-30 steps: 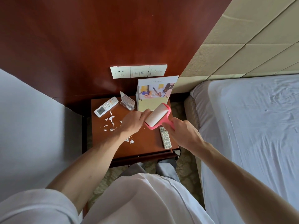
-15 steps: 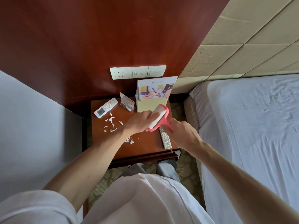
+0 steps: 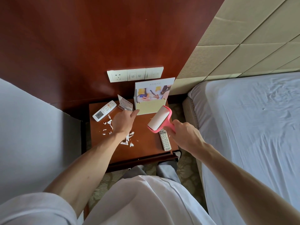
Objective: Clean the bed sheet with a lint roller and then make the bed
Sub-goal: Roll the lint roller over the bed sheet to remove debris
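Bedside bench (image 3: 146, 151), roller (image 3: 158, 119) raised near bed (image 3: 243, 127).
Right hand (image 3: 186, 135) grips roller; left hand (image 3: 123, 122) loose, empty. Dipping low, it could snag scraps (image 3: 109, 123).

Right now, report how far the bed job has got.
Done: only preparation, it seems; torn white scraps lie on the nightstand. In hand: the right hand grips the pink lint roller above the nightstand, the left hand open beside it. Left: rolling the wrinkled bed sheet, then making the bed.
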`<act>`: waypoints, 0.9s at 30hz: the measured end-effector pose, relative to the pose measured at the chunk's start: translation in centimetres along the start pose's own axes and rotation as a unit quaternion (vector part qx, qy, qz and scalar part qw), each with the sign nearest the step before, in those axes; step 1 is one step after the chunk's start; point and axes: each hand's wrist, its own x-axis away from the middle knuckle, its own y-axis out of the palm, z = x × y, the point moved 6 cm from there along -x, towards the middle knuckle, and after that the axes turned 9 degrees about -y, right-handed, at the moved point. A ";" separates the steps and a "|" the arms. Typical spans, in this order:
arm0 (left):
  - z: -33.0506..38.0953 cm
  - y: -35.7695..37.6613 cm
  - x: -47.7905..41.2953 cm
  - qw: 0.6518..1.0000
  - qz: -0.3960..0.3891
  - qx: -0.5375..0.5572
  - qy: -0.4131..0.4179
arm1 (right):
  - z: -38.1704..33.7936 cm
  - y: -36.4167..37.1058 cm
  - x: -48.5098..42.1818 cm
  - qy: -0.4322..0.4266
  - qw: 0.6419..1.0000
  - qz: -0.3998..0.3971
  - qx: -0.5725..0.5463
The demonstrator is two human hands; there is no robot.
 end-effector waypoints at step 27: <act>6.3 2.3 1.9 0.967 -0.205 0.142 0.056 | -2.1 0.4 -0.5 -0.060 0.998 0.003 -0.032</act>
